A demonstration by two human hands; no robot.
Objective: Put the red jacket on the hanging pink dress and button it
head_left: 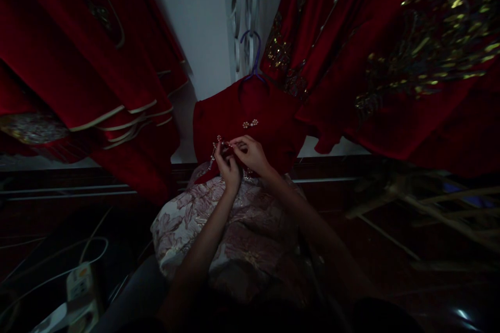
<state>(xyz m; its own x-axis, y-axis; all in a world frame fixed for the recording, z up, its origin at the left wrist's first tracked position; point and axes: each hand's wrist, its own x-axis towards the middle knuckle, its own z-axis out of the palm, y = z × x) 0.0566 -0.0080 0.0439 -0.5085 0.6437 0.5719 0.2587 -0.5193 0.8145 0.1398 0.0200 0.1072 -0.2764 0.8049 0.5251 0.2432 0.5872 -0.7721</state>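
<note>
A red jacket (273, 119) hangs on a blue hanger (253, 54) against a white wall, above a pale floral skirt (250, 229). Both my hands meet at its front, low on the left side. My left hand (228, 169) is closed in a pinch on a small beaded clasp (219, 141) at the jacket's edge. My right hand (250, 152) is curled beside it, fingertips pinching the same clasp and the red cloth. A second beaded clasp (250, 124) sits higher on the jacket, untouched.
Red garments with cream piping (97, 78) hang at the left. More red cloth with gold embroidery (410, 52) hangs at the right. A white power strip with cables (80, 289) lies on the dark floor at lower left. A gilt frame (437, 208) stands at the right.
</note>
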